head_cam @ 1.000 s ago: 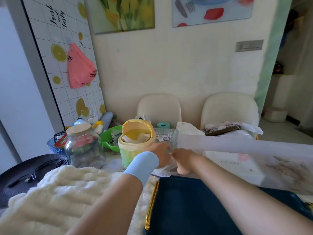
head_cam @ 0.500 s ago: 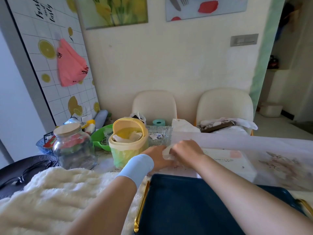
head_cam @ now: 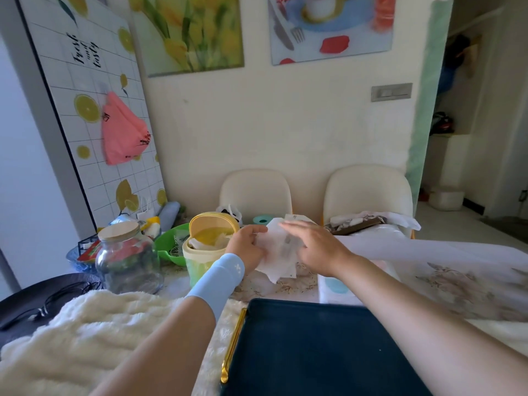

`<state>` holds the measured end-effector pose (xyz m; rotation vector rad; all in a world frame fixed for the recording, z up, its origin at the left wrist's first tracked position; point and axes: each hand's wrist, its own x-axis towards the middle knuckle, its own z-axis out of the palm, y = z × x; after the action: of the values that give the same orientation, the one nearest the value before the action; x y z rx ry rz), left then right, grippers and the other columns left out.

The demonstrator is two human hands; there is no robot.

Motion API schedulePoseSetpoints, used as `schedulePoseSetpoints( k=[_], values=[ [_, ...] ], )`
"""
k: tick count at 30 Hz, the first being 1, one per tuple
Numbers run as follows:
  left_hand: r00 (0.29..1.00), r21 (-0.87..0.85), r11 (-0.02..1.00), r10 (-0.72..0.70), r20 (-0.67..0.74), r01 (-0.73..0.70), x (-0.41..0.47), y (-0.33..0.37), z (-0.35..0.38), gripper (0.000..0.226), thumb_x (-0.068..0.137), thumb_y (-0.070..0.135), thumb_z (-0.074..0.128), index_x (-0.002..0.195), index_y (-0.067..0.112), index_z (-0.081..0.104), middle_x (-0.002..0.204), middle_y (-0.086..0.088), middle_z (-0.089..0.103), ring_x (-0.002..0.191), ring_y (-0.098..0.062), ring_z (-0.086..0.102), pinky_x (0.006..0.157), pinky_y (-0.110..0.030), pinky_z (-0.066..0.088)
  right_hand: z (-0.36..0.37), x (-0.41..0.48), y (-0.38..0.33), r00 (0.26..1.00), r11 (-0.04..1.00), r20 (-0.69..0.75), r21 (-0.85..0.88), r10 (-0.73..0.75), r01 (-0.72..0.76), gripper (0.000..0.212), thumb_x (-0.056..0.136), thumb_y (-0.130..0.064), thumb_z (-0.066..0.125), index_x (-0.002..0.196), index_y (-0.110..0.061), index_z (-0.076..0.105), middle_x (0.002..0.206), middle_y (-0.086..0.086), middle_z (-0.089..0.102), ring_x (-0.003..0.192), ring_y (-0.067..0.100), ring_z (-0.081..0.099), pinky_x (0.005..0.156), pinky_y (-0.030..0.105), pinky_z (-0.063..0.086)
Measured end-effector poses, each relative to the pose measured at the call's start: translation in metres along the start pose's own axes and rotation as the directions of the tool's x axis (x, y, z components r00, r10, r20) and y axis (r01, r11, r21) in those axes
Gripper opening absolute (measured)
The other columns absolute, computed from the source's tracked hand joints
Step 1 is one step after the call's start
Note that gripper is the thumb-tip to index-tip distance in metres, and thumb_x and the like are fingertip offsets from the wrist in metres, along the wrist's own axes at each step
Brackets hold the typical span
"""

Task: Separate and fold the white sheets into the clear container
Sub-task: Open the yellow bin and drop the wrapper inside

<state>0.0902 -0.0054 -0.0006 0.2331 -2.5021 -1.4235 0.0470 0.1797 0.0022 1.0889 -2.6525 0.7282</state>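
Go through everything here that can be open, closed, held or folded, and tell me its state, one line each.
white sheet, held up between both hands, spread out
left hand, grips the sheet's left edge
right hand, fingers straight, flat against the sheet
yellow bin, open, upright
glass jar, closed, upright

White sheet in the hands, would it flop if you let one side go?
Probably floppy: the white sheet creases and droops between the left hand and right hand. Likely very light and easily torn, as it looks thin.
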Motion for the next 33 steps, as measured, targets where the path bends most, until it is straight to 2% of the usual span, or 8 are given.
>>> schedulePoseSetpoints(
  k=[4,10,12,16,20,24,29,33],
  values=[
    [0.988,0.000,0.991,0.131,-0.083,-0.131,-0.010,0.007,-0.013,0.048,0.083,-0.009,0.053,0.105,0.031,0.068,0.108,-0.002,0.067,0.101,-0.021,0.064,0.085,-0.028,0.055,0.001,0.005,-0.021,0.984,0.979,0.082,0.117,0.160,-0.169,0.079,0.091,-0.050,0.059,0.158,-0.039,0.019,0.158,-0.007,0.037,0.142,0.019,0.039,0.115,0.041,0.034],
    [0.889,0.380,0.857,0.430,-0.158,-0.347,-0.018,0.008,-0.045,0.043,0.082,0.001,0.065,0.114,0.028,0.070,0.121,0.010,0.042,0.109,-0.010,0.040,0.097,-0.020,0.036,0.008,0.023,-0.048,0.996,0.989,-0.043,0.133,0.075,-0.069,0.029,0.099,-0.022,0.056,0.126,-0.018,0.047,0.108,0.000,0.059,0.096,0.022,0.057,0.075,0.035,0.045],
    [0.922,0.442,0.851,0.369,-0.119,-0.284,-0.016,0.007,-0.061,0.039,0.087,0.007,0.057,0.112,0.033,0.069,0.119,0.011,0.055,0.101,-0.011,0.051,0.092,-0.024,0.044,0.011,0.030,-0.062,0.998,0.986,-0.052,0.167,0.038,-0.029,0.024,0.097,-0.023,0.058,0.119,-0.020,0.048,0.098,-0.006,0.058,0.091,0.020,0.058,0.069,0.032,0.043],
    [0.921,0.365,0.919,0.264,-0.286,-0.150,-0.014,0.001,-0.093,0.023,0.089,0.009,0.059,0.094,0.026,0.074,0.093,0.003,0.067,0.081,-0.017,0.057,0.065,-0.018,0.040,0.023,0.044,-0.084,0.982,0.964,-0.182,0.250,-0.047,0.092,0.038,0.087,-0.013,0.061,0.123,-0.021,0.051,0.117,-0.003,0.054,0.102,0.014,0.054,0.081,0.030,0.044],
    [0.892,0.405,0.909,0.263,-0.367,-0.101,-0.007,-0.014,-0.116,0.020,0.089,0.009,0.062,0.099,0.022,0.074,0.109,0.001,0.065,0.094,-0.019,0.056,0.077,-0.022,0.040,0.044,0.066,-0.100,0.927,0.960,-0.334,0.155,-0.172,0.234,0.025,0.085,0.002,0.058,0.105,-0.014,0.059,0.103,0.002,0.059,0.084,0.020,0.056,0.072,0.037,0.046],
    [0.881,0.641,0.762,0.361,-0.305,-0.090,-0.004,-0.036,-0.127,0.036,0.089,0.009,0.064,0.122,0.023,0.064,0.132,0.001,0.046,0.126,-0.021,0.039,0.101,-0.025,0.036,0.071,0.092,-0.109,0.907,0.972,-0.355,-0.015,-0.225,0.235,0.020,0.083,0.001,0.060,0.096,-0.011,0.067,0.102,0.007,0.067,0.087,0.033,0.065,0.067,0.037,0.048],
    [0.897,0.651,0.724,0.416,-0.150,-0.227,0.000,-0.070,-0.120,0.031,0.092,0.013,0.060,0.123,0.019,0.060,0.127,0.000,0.049,0.121,-0.022,0.043,0.105,-0.028,0.036,0.099,0.108,-0.103,0.912,0.982,-0.375,-0.149,-0.166,0.117,0.017,0.075,-0.001,0.070,0.075,-0.017,0.063,0.080,0.002,0.068,0.069,0.030,0.065,0.051,0.027,0.029],
    [0.962,0.597,0.777,0.272,-0.031,-0.201,0.007,-0.082,-0.114,0.032,0.099,0.027,0.051,0.130,0.020,0.056,0.131,0.001,0.056,0.119,-0.023,0.052,0.101,-0.035,0.043,0.105,0.110,-0.098,0.941,0.910,-0.271,-0.408,-0.201,0.076,0.009,0.076,-0.025,0.079,0.069,-0.022,0.075,0.067,-0.006,0.069,0.073,0.023,0.063,0.050,0.024,0.028]
  ],
)
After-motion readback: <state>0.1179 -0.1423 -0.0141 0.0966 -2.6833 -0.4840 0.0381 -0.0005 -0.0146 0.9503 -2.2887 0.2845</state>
